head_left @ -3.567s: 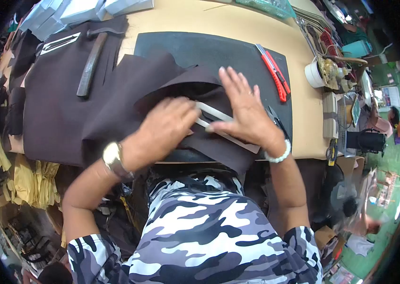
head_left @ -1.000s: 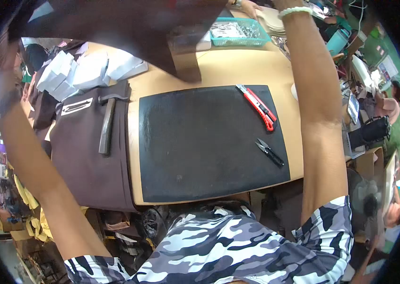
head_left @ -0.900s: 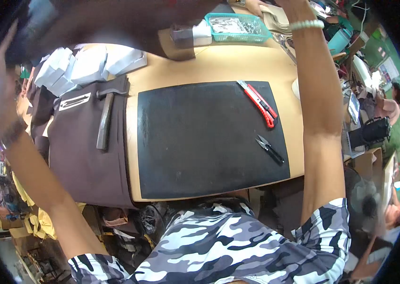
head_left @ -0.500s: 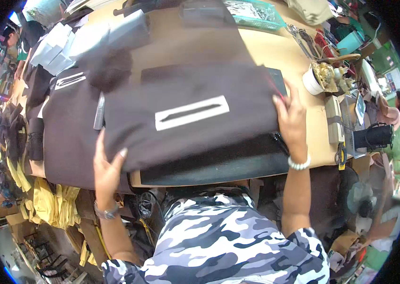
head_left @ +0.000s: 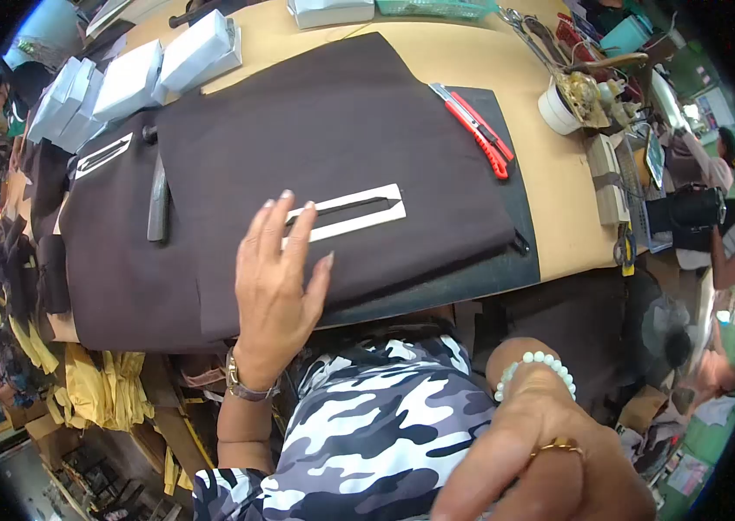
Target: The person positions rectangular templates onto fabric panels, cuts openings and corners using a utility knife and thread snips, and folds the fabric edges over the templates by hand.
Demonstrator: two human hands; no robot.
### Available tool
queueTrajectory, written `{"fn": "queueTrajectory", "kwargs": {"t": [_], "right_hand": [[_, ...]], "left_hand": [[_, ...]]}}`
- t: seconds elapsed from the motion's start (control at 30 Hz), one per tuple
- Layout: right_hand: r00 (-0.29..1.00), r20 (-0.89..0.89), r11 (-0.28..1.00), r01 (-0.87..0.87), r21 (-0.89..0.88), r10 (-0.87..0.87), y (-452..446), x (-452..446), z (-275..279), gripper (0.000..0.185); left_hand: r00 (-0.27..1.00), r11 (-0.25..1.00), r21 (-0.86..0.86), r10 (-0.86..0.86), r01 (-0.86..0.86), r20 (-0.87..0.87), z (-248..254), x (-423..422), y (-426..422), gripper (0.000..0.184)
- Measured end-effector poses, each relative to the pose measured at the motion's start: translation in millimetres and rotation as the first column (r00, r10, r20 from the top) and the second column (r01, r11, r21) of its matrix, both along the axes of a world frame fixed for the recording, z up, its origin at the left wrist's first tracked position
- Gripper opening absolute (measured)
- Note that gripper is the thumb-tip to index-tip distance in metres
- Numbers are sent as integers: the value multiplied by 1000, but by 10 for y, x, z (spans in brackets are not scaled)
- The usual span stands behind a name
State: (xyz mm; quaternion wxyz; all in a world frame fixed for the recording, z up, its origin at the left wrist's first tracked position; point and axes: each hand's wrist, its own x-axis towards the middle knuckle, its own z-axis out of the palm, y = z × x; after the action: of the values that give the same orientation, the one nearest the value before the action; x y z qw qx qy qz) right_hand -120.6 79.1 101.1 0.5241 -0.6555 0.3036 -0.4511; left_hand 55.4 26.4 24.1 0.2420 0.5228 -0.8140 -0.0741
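Observation:
A dark brown fabric piece [head_left: 298, 113] lies over a black cutting mat [head_left: 519, 217] on the table. On it is a white rectangular strip [head_left: 359, 227] framing a long dark slot. My left hand [head_left: 276, 278] rests on the fabric, fingers spread, its fingertips over the strip's left end. Raised close to the camera at the lower right is my right hand [head_left: 550, 451], apart from the fabric. Its fingers are bent and their tips are out of sight. A red utility knife [head_left: 482, 137] lies at the fabric's right edge, a slim red piece alongside.
Left of the strip lies a grey-handled tool [head_left: 157, 201]. Another slotted white strip [head_left: 105, 156] sits farther left. White boxes [head_left: 129, 80] line the back left. A white pot [head_left: 559, 111] and scissors [head_left: 625, 247] are at the right. Yellow cloth [head_left: 107, 382] hangs below the table.
Both hands have let go of the fabric, which now lies flatter. My left hand has moved right onto the strip; my right hand has come back toward the camera. The knife now shows fully.

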Motion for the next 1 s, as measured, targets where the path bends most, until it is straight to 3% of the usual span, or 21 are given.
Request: {"fn": "queueTrajectory", "kwargs": {"t": [0.3,0.5,0.57,0.63,0.77,1.0], "right_hand": [[980,165,991,93,95,-107,43,26,44,10],[941,288,981,191,-26,-176,58,-105,499,9],[962,177,963,234,-133,-209,-161,-178,407,7],[955,-78,925,255,-283,-287,-573,-274,-55,11],[726,-513,886,328,-329,-459,-944,-284,-1020,13],[724,-574,917,222,-330,-382,-936,-366,-1280,24]], "left_hand": [[955,951,90,-297,296,1,40,-50,-405,38],[929,900,238,-370,366,-29,-196,-134,-586,28],[939,912,226,-338,343,-60,-303,-172,-589,25],[950,927,204,-307,313,-65,-372,-193,-615,18],[959,947,170,-252,272,-134,-476,-253,-646,15],[965,940,224,-234,256,-121,-497,-289,-687,13]]}}
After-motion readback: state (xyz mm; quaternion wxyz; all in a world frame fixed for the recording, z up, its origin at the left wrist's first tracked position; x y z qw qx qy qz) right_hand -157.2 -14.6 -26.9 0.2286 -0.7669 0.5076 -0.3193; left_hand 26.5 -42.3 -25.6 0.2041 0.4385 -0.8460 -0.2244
